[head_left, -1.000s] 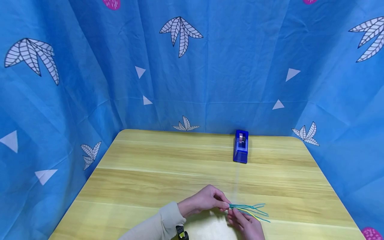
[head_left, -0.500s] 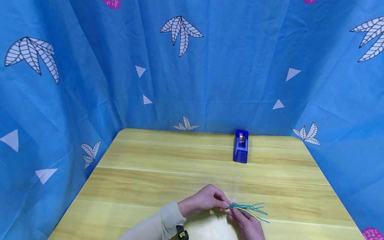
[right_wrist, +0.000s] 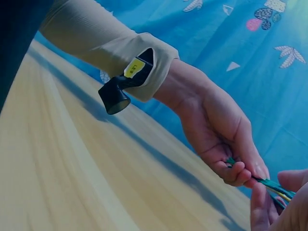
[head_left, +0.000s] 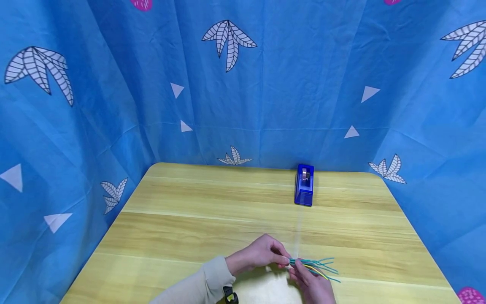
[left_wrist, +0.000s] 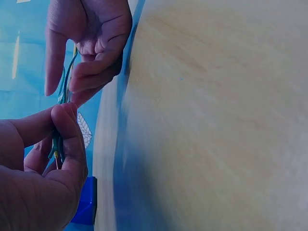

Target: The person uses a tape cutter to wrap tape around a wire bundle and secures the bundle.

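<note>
A bundle of thin green wires with a yellow one lies across both hands, low in the head view. My left hand pinches its left end between thumb and fingers; in the left wrist view green ends and a yellow tip poke out below that grip. My right hand holds the bundle just to the right, thumb on top, loose ends fanning out beyond it. A clear tape strip runs from the blue tape dispenser to the bundle by the right thumb. Whether it sticks to the wires is hidden.
Both hands work above the front part of a wood-grain table. The dispenser stands near its back edge. A blue patterned curtain encloses the back and sides. A black wrist camera sits at the left cuff.
My right thumb has shifted slightly up along the bundle, toward the tape strip's lower end. The left hand keeps its pinch, and the dispenser stays put.
</note>
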A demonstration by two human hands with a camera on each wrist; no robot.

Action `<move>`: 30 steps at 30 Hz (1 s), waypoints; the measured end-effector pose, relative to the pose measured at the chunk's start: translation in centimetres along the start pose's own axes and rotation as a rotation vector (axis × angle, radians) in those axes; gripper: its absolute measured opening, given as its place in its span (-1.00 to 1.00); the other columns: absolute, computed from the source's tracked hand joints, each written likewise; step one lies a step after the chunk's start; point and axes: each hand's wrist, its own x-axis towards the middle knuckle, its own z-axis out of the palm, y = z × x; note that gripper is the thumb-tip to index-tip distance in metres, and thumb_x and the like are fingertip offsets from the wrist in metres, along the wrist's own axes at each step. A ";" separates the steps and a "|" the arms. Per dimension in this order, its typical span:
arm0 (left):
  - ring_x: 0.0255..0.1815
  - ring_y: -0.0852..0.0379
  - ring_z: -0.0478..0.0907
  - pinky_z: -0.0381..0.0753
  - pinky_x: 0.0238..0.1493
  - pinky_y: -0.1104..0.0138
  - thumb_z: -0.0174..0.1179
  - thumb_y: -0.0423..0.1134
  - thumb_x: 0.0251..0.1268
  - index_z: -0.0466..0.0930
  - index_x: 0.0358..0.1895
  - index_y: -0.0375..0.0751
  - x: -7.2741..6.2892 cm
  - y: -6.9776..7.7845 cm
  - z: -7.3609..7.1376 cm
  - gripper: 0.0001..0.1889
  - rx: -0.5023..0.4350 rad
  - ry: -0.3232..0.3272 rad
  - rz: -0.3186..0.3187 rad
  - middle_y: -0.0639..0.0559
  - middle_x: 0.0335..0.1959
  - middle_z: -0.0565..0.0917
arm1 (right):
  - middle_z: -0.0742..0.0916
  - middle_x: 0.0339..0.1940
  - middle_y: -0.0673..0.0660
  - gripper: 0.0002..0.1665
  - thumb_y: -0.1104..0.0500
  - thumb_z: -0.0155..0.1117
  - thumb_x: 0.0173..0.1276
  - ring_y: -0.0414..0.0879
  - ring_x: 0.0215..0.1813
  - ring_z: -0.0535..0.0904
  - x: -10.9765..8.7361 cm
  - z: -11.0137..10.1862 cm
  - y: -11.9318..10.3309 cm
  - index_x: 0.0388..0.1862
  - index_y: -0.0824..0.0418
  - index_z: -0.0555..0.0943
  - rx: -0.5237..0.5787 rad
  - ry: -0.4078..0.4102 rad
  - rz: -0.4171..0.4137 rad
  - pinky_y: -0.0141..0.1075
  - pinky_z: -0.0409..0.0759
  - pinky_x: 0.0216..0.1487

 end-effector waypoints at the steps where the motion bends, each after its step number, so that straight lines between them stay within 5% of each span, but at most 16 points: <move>1: -0.48 0.26 0.62 0.57 -0.16 0.47 0.41 -0.46 0.24 0.80 -0.29 -0.35 0.0 0.0 0.0 -0.97 0.005 0.001 0.001 -0.12 -0.44 0.80 | 0.81 -0.39 -0.02 -0.92 0.27 0.28 0.52 -0.25 -0.27 0.76 0.1 0.1 0.0 -0.11 0.26 0.67 -0.005 0.008 -0.004 -0.38 0.74 -0.07; 9: -0.51 0.24 0.61 0.58 -0.29 0.48 0.40 -0.49 0.23 0.79 -0.29 -0.35 0.0 -0.1 0.1 -0.97 0.001 0.002 -0.010 -0.11 -0.44 0.80 | 0.81 -0.34 -0.03 -0.86 0.36 0.27 0.49 -0.29 -0.28 0.75 0.3 0.4 -0.2 -0.04 0.35 0.67 -0.026 0.031 -0.018 -0.47 0.71 -0.07; 18: -0.50 0.26 0.60 0.55 -0.25 0.48 0.43 -0.47 0.21 0.81 -0.31 -0.30 0.0 -0.2 0.0 -0.96 0.042 0.019 0.002 -0.10 -0.46 0.80 | 0.78 -0.38 -0.05 -0.80 0.43 0.19 0.48 -0.32 -0.32 0.72 0.4 0.6 -0.1 -0.25 0.23 0.71 0.033 -0.032 -0.072 -0.49 0.70 -0.09; 21: -0.50 0.25 0.60 0.55 -0.26 0.46 0.42 -0.47 0.21 0.81 -0.31 -0.30 0.0 -0.1 -0.1 -0.96 0.040 0.029 -0.006 -0.08 -0.47 0.79 | 0.80 -0.33 -0.01 -0.85 0.41 0.20 0.50 -0.29 -0.28 0.74 0.5 0.4 -0.1 -0.02 0.39 0.64 0.037 -0.034 -0.056 -0.46 0.71 -0.04; 24: -0.50 0.22 0.60 0.58 -0.30 0.44 0.41 -0.47 0.22 0.81 -0.30 -0.30 0.0 0.0 -0.2 -0.96 0.020 0.044 -0.016 -0.07 -0.48 0.78 | 0.80 -0.23 0.04 -0.47 0.36 0.18 0.55 -0.23 -0.16 0.78 0.6 -0.4 -0.6 0.39 0.52 0.31 0.024 -0.041 -0.017 -0.38 0.71 0.08; 28: -0.51 0.21 0.60 0.62 -0.35 0.42 0.41 -0.47 0.22 0.80 -0.30 -0.31 0.1 0.0 -0.3 -0.96 -0.007 0.057 -0.030 -0.05 -0.48 0.77 | 0.79 -0.13 -0.07 -0.04 0.22 0.17 0.60 -0.24 -0.05 0.77 0.6 -2.9 -2.5 0.66 0.38 -0.22 -0.022 -0.039 -0.013 -0.35 0.68 0.17; 30: -0.51 0.21 0.60 0.64 -0.35 0.41 0.41 -0.47 0.21 0.80 -0.30 -0.31 0.2 0.0 -0.3 -0.96 -0.012 0.056 -0.032 -0.05 -0.47 0.77 | 0.78 -0.12 -0.21 0.05 0.18 0.24 0.57 -0.32 -0.05 0.74 0.3 -4.2 -3.9 0.70 0.27 -0.25 -0.075 0.020 -0.080 -0.44 0.66 0.12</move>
